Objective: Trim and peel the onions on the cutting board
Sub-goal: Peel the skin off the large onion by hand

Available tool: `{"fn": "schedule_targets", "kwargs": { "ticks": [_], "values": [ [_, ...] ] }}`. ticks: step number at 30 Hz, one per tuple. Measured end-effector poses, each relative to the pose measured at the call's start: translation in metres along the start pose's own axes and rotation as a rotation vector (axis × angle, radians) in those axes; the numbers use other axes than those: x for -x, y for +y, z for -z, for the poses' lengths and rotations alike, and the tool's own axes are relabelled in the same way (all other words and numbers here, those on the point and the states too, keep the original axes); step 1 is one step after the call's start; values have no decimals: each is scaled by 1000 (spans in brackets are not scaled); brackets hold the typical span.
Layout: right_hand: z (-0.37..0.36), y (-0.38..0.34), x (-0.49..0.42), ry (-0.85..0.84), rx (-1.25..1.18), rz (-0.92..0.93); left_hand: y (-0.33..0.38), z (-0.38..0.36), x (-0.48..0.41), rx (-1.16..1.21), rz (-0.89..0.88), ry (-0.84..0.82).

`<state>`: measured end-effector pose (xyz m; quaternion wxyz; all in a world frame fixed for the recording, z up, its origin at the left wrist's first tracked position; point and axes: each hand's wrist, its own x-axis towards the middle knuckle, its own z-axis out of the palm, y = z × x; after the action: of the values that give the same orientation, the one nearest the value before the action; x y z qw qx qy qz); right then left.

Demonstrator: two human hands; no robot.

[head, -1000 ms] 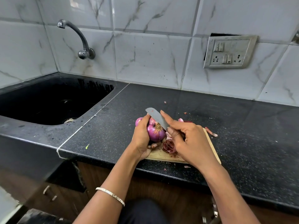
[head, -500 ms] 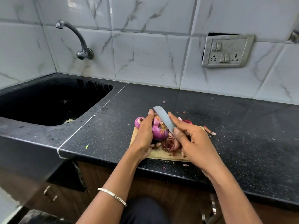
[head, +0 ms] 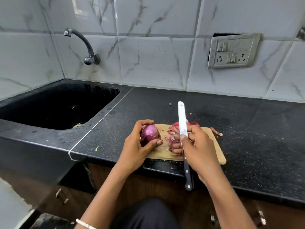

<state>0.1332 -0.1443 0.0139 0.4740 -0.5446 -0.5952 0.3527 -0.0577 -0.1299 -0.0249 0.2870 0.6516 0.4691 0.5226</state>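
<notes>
My left hand (head: pixel 137 146) grips a purple onion (head: pixel 149 132) over the left end of the wooden cutting board (head: pixel 216 152), its shiny peeled side facing up. My right hand (head: pixel 198 146) holds a knife (head: pixel 182 119) at the base of the blade. The blade points away from me and the black handle hangs past the counter edge. A heap of reddish onion skins (head: pixel 173 129) lies on the board between my hands. Behind the blade sits something pink, perhaps another onion, mostly hidden.
The board lies at the front edge of a black speckled counter (head: pixel 247 129). A black sink (head: pixel 54 106) is on the left under a wall tap (head: pixel 82 45). A loose onion skin piece (head: pixel 217 131) lies right of the board. A switch panel (head: pixel 232 51) is on the tiled wall.
The knife has come away from the onion's root end and now points straight away from me. My left hand has turned the onion and moved it left, apart from the right hand.
</notes>
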Motion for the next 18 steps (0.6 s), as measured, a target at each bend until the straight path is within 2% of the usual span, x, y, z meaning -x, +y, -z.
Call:
{"fn": "schedule_targets", "kwargs": {
  "ticks": [9,14,18],
  "values": [
    [-17,2,21,-186,11,-32,-10,5,10,-167,-9,105],
    [-24,2,22,-224,-124,-31,-9,7,12,-163,-65,24],
    [-31,4,21,-260,-181,-14,-7,13,13,-63,-50,-14]
  ]
}}
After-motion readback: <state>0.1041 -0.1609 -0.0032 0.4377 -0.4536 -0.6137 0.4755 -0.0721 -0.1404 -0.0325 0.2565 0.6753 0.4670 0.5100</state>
